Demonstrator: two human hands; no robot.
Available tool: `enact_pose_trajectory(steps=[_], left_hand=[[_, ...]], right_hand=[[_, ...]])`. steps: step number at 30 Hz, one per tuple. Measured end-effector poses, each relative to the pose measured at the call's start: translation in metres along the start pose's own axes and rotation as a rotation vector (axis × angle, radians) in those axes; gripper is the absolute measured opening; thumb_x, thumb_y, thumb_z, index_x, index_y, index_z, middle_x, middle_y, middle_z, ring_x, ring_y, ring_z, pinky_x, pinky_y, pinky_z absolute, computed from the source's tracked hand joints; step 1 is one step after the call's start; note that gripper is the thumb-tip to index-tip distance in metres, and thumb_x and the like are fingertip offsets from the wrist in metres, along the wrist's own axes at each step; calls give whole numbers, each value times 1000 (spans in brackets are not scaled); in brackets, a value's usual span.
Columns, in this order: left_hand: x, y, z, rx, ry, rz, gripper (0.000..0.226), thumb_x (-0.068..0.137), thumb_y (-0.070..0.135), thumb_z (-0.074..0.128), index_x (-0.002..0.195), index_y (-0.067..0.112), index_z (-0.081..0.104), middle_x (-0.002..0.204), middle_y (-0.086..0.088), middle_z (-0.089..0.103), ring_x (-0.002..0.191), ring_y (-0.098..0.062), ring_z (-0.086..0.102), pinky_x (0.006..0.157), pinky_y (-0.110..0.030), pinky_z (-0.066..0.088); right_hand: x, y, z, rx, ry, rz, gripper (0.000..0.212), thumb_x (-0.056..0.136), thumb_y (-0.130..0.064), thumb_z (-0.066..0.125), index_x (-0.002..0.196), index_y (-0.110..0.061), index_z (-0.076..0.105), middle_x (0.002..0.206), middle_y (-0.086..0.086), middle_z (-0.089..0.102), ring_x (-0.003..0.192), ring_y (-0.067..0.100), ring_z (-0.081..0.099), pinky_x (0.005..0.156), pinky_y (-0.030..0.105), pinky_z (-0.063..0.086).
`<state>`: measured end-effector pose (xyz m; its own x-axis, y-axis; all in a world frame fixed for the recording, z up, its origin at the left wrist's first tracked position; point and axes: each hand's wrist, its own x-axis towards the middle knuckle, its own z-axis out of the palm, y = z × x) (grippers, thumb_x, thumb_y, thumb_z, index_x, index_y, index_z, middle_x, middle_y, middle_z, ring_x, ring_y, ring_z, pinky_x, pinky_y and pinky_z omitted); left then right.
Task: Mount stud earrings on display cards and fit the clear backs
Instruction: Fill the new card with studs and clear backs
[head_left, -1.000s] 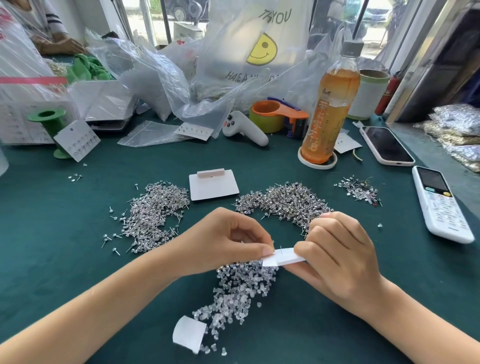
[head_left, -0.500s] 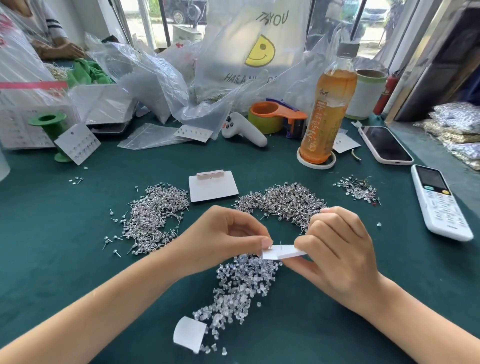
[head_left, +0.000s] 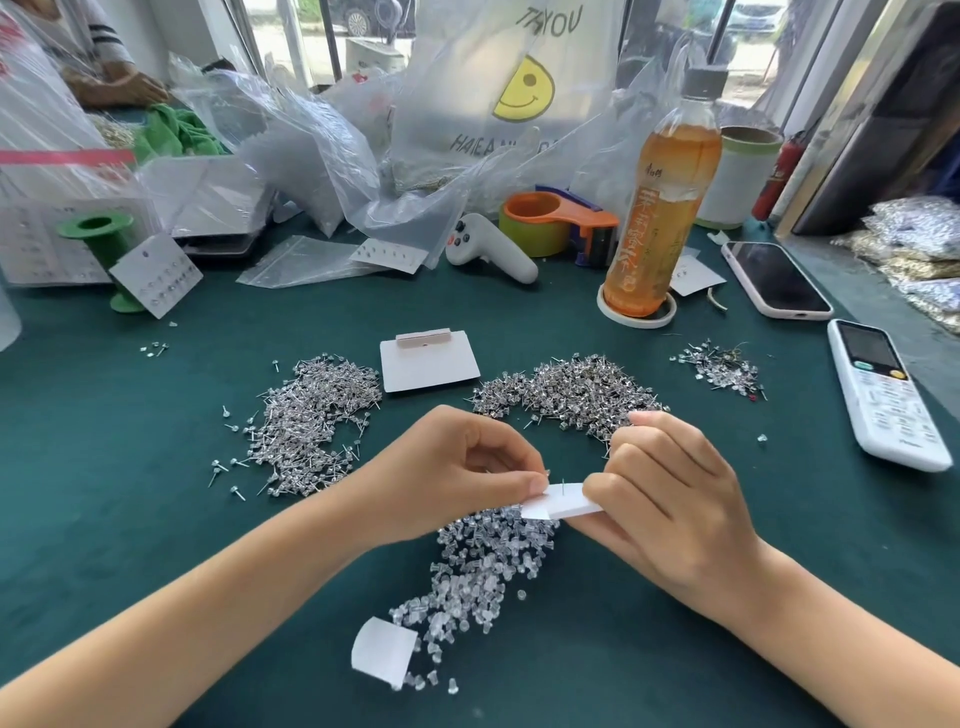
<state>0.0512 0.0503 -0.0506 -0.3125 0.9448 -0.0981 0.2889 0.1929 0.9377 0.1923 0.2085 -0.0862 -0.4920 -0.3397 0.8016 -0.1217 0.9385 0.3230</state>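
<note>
Item in hand: one white display card (head_left: 563, 503), held over the near heap of clear backs (head_left: 483, 561), at table centre. Step, as judged: fitting a back to a mounted stud; one stud post (head_left: 563, 485) stands upright through the card's upper face. Your right hand (head_left: 670, 509) holds the card by its right end, thumb on top, fingers curled beneath, knuckles toward the camera. Your left hand (head_left: 457, 473) has thumb and forefinger pinched together at the card's left edge, just beside the post, remaining fingers curled into the palm; whether a back sits between those tips is too small to tell. Next move, as judged: bring the pinch over the post tip and press straight down along it, card kept level so the post does not tilt or slip back through. Stock: stud earrings (head_left: 311, 421) heaped left, a second heap (head_left: 576, 395) behind your hands, a blank card (head_left: 428, 361) between them on the green table (head_left: 104, 493).
</note>
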Motion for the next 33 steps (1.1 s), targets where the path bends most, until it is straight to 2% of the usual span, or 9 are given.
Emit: enact_pose_trajectory(steps=[8,12,15,17,22,25,28,30,33], left_hand=[[2,5,-1,20,-7,-36,2,82,10,71,83,10,74,75,-8,72,64,-7,59,59,-16,44],[4,9,-1,37,-3,-64,4,82,7,70,80,9,73,69,-1,69,60,-5,57,56,-13,42],[4,11,0,45,4,-78,4,80,7,71,78,10,73,69,-1,69,60,-5,57,58,-13,42],[5,13,0,37,0,-92,6,80,7,71,77,10,74,70,-2,70,62,-6,58,61,-15,44],[7,14,-1,8,10,-139,6,79,7,72,74,10,74,72,-6,69,64,-10,55,66,-23,42],[7,12,2,3,23,-151,6,78,10,73,73,12,74,70,0,69,63,-8,54,61,-17,42],[6,9,-3,-73,112,-110,3,77,19,76,77,17,76,73,4,72,62,0,59,57,-10,44],[8,3,-13,-60,262,-27,2,77,23,76,78,22,76,77,8,74,65,3,62,60,-9,47],[10,-9,-31,146,390,84,9,79,15,74,81,24,75,79,5,74,69,-10,66,65,-20,52]], right_hand=[[-1,0,-1,-27,-2,-8,35,89,-23,63,57,-11,61,59,3,52,72,21,51,87,32,47],[-1,-1,-2,-46,10,-10,39,92,-24,59,55,-12,62,59,2,53,73,20,51,89,30,44],[-1,0,-2,-53,21,-18,32,91,-23,60,61,-12,60,59,2,53,75,20,51,90,30,42],[-2,0,-1,-75,26,-31,22,86,-22,66,71,-13,52,59,2,53,76,20,51,93,29,40],[-4,1,-2,-117,30,-45,38,66,-20,82,75,-14,46,58,1,52,75,20,49,95,28,37],[-2,1,-2,-134,31,-37,34,67,-20,81,72,-13,49,58,1,52,75,19,49,95,27,37],[2,4,0,-84,64,51,30,80,-23,74,59,-10,57,57,3,51,71,21,49,87,29,40],[2,6,1,-28,72,101,31,85,-26,70,64,-11,53,59,4,50,71,22,49,86,29,39],[-1,5,1,11,59,129,32,84,-28,71,73,-14,45,61,3,49,71,22,49,87,30,38]])
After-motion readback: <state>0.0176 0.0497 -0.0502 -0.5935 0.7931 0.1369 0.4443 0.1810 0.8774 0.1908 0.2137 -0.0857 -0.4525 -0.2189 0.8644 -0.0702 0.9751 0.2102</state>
